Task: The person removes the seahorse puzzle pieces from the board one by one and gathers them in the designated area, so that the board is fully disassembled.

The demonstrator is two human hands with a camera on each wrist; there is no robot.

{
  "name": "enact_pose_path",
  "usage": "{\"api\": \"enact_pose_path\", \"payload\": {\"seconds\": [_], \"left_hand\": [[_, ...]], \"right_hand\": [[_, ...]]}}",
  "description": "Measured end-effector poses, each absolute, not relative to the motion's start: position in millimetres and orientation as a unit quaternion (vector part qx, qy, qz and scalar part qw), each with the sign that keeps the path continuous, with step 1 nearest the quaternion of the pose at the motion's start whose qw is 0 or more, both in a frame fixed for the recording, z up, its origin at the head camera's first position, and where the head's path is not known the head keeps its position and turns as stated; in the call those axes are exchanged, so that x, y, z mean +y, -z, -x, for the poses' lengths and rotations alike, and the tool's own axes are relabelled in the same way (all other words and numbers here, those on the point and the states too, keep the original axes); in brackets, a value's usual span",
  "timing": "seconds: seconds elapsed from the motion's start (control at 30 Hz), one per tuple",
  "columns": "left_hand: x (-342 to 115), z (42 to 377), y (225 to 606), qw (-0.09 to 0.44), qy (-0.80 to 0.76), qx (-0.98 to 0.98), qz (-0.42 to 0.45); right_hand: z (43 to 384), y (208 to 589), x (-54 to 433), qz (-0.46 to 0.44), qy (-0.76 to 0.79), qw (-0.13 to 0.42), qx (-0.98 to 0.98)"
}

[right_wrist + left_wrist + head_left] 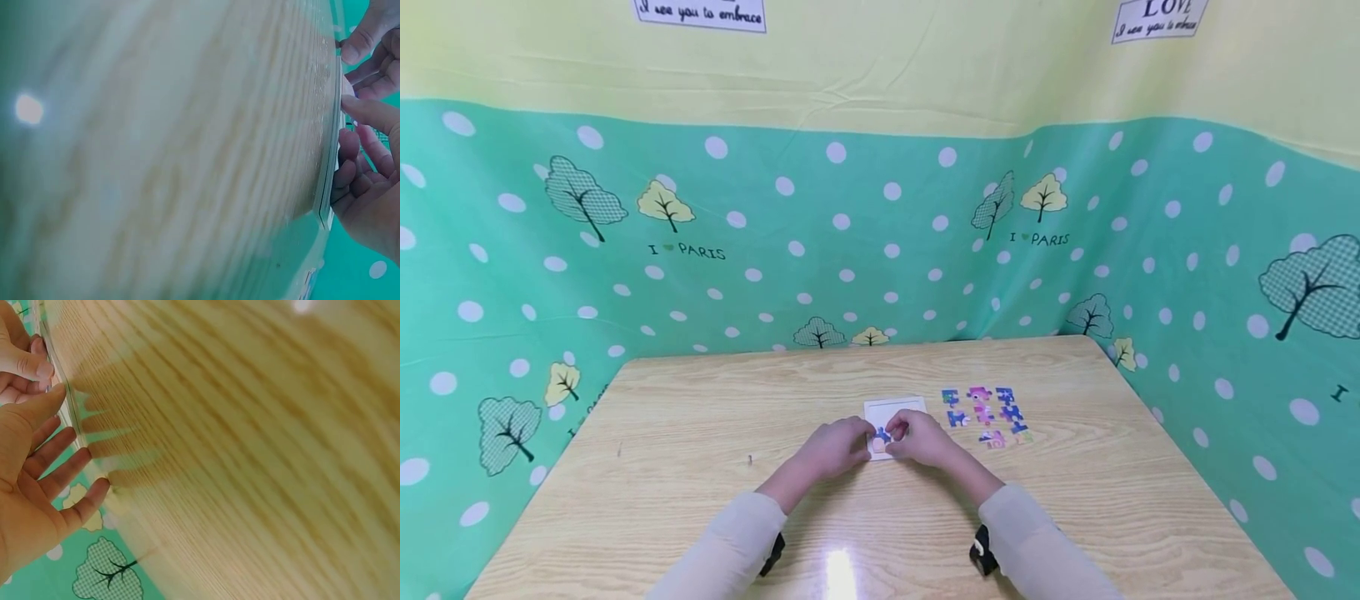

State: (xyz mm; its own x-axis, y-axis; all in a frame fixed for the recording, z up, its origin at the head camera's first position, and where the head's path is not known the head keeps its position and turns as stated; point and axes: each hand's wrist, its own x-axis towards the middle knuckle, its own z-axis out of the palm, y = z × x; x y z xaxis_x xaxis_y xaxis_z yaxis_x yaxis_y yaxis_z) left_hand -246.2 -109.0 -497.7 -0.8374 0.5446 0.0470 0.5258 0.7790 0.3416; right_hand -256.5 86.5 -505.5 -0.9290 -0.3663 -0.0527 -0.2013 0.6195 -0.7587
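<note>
A small white puzzle tray (870, 412) lies on the table with a few puzzle pieces (880, 446), blue and peach, at its lower left. My left hand (835, 450) rests at the tray's left edge, its fingers spread and fairly straight in the left wrist view. From the right, my right hand (927, 440) reaches over the tray, thumb and forefinger pinching at a puzzle piece (885, 434) that they partly cover. The right wrist view shows the right thumb (369, 112) on the tray's near side, the other fingers curled.
Several loose puzzle pieces (983, 412), pink, blue and green, lie to the right of the tray. A tiny dark object (750, 459) sits left on the wooden table (700, 400). A green dotted curtain (850, 283) hangs behind and beside the table.
</note>
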Motion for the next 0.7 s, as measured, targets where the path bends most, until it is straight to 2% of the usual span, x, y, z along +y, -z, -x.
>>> {"api": "enact_pose_path", "payload": {"seconds": [0.2,0.53,0.7], "left_hand": [[-109.8,247.0,496.9,0.026,-0.178,0.942,-0.284],[-110.7,247.6,497.9,0.022,-0.181,0.939,-0.290],[-110.6,247.6,498.2,0.028,-0.183,0.940,-0.288]], "right_hand": [[257.7,506.5,82.7,0.137,0.431,0.117,0.884],[259.5,510.9,78.5,0.154,0.431,0.083,0.885],[259.0,510.0,77.1,0.130,0.447,0.082,0.881]]}}
